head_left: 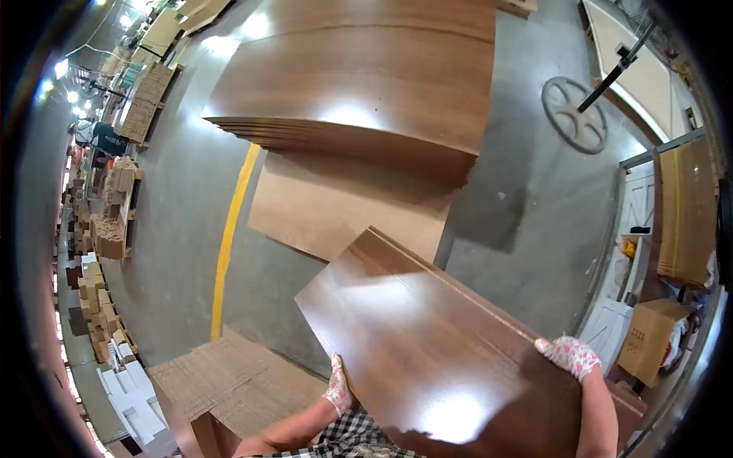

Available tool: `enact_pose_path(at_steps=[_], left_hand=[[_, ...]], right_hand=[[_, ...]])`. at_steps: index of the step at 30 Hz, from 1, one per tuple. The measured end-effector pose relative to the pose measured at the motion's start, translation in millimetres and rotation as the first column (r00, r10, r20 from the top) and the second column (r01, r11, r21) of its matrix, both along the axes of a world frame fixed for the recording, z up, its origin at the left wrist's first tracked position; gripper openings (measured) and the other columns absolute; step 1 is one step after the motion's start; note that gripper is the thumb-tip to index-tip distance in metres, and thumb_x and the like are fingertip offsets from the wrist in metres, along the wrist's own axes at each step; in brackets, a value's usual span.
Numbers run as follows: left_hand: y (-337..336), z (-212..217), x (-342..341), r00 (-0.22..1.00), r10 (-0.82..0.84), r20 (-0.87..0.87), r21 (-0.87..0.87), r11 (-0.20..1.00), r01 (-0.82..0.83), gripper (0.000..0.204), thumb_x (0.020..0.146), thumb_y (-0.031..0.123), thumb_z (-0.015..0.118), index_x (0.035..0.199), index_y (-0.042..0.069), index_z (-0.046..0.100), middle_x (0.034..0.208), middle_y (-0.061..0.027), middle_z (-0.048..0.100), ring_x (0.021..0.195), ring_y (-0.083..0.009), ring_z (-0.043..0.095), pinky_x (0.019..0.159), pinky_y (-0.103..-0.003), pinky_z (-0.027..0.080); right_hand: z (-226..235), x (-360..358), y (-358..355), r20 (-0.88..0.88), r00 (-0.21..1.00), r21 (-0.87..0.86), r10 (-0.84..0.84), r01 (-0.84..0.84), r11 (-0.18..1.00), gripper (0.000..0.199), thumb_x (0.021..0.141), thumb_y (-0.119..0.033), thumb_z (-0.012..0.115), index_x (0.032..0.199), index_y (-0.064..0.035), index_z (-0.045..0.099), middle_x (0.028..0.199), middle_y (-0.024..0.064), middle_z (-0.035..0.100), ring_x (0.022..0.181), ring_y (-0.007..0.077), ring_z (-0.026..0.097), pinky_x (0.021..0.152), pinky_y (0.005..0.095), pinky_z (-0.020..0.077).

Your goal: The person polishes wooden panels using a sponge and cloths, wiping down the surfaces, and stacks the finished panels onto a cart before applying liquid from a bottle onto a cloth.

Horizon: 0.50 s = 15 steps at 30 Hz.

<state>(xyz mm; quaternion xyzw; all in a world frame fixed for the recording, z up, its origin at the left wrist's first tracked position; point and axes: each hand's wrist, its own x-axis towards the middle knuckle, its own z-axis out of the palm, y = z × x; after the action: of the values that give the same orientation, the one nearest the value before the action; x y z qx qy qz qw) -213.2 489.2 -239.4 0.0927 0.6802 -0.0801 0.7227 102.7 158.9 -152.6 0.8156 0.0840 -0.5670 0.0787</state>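
A glossy brown wood-grain panel (412,328) lies tilted across the space before me, its far corner pointing up toward the floor ahead. My left hand (338,385), in a white glove with pink spots, grips the panel's near-left edge. At its right edge, my right hand (571,357) in a matching glove curls over the rim. The panel hides part of the fingers of both hands. Beyond it stands a tall stack of similar brown panels (366,84). A bare tan board (351,202) sticks out beneath that stack.
Stacked cardboard sheets (237,382) stand near my left arm. A yellow line (233,237) runs along the grey floor. On the right are a fan stand with a round base (574,114), a white shelf unit (611,328) and a cardboard box (649,340). Pallets of boards line the far left.
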Motion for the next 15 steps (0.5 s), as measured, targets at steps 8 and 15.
enact_pose_path(at_steps=[8,15], left_hand=[[-21.7,7.6,2.8,0.98,-0.162,0.116,-0.086,0.981,0.172,0.082,0.086,0.072,0.026,0.14,0.012,0.034,0.143,-0.0094,0.037,0.13,-0.0295,0.035,0.11,-0.043,0.024],[-8.4,-24.9,35.4,0.836,-0.485,0.256,-0.093,0.849,0.52,0.083,0.087,0.072,0.024,0.142,0.01,0.032,0.145,-0.0095,0.035,0.131,-0.0305,0.034,0.11,-0.046,0.024]], right_hand=[[78.3,-32.9,-23.2,0.082,0.989,-0.098,-0.122,0.129,0.987,0.077,0.086,-0.066,0.036,0.105,0.0027,0.065,0.113,0.0236,0.06,0.113,0.0351,0.053,0.098,0.0408,0.0387],[152.0,-140.1,-43.6,0.341,0.875,-0.154,-0.344,0.413,0.898,0.075,0.088,-0.064,0.035,0.096,0.0031,0.067,0.102,0.0268,0.062,0.104,0.0385,0.056,0.093,0.0435,0.0414]])
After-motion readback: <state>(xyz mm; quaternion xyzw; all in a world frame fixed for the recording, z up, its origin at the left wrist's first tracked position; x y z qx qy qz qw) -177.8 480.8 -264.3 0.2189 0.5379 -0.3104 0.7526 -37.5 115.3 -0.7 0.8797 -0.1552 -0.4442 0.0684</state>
